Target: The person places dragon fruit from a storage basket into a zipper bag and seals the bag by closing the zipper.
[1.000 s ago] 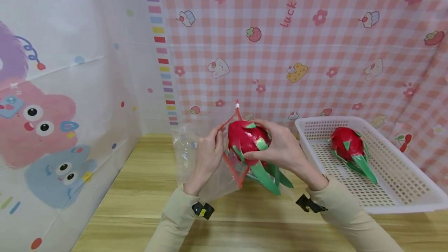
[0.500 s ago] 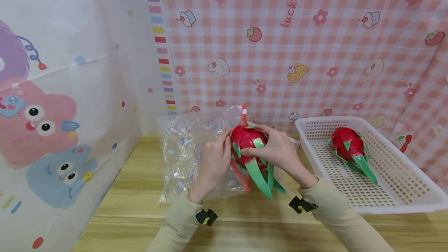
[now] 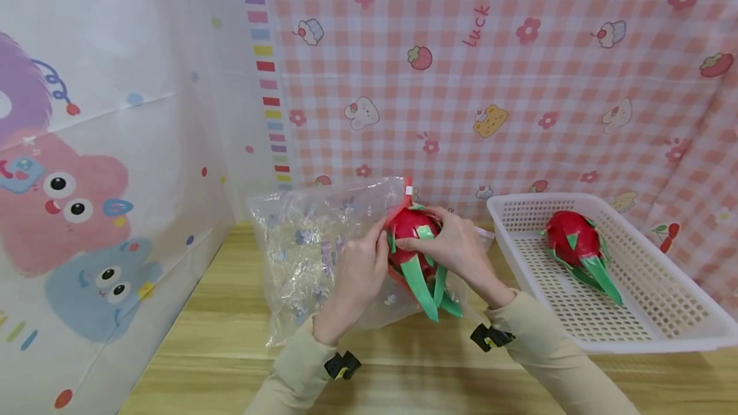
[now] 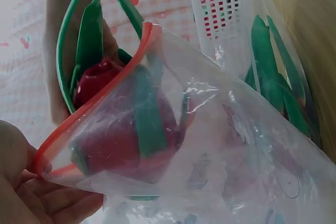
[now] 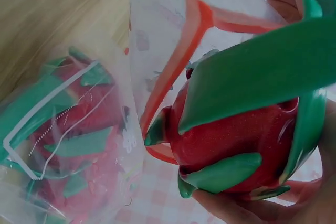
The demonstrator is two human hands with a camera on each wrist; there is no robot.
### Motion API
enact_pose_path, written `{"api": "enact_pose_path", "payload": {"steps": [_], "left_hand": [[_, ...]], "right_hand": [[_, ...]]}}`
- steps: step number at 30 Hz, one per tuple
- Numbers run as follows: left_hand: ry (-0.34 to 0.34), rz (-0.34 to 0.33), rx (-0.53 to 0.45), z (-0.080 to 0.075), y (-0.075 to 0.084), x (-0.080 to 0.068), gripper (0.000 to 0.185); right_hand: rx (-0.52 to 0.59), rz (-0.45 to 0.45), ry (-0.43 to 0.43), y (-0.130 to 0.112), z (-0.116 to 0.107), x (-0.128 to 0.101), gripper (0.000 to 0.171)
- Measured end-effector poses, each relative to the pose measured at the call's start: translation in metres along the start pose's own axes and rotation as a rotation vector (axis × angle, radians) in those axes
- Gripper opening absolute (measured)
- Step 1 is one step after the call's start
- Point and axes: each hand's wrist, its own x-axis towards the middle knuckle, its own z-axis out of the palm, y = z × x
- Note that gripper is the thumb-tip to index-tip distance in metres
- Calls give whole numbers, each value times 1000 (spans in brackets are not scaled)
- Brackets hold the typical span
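A red toy dragon fruit [image 3: 410, 226] with green leaves sits in my right hand [image 3: 426, 230], whose fingers curl round it. It is partly inside the mouth of a clear zip bag [image 3: 305, 242] with a red rim. My left hand [image 3: 377, 242] pinches that rim beside the fruit. In the left wrist view the dragon fruit [image 4: 121, 129] shows through the bag [image 4: 210, 129], its leaves sticking out above the rim. In the right wrist view the dragon fruit [image 5: 236, 135] sits against the red rim of the bag [image 5: 178, 61].
A white perforated basket [image 3: 646, 312] stands at the right with another dragon fruit [image 3: 573, 235] in it. A second bagged dragon fruit [image 5: 73, 124] lies on the wooden table [image 3: 230, 312] under my right hand. Printed cloth walls close the back and left.
The bag has spread out to the left and now lies wider. The fruit has sunk lower and further into the bag's mouth, both hands moving slightly right and down with it.
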Motion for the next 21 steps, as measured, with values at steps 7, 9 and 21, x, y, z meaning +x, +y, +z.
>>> {"api": "enact_pose_path", "payload": {"steps": [7,9,21], "left_hand": [[41,-27,28,-2,-4,2,30],[31,-34,11,-5,-3,2,31],[25,-72,2,-13,7,-3,31]], "right_hand": [[-64,-181,30,-2,6,-5,77],[-87,-200,30,-4,8,-6,76],[130,-6,-34,-5,11,2,74]]}}
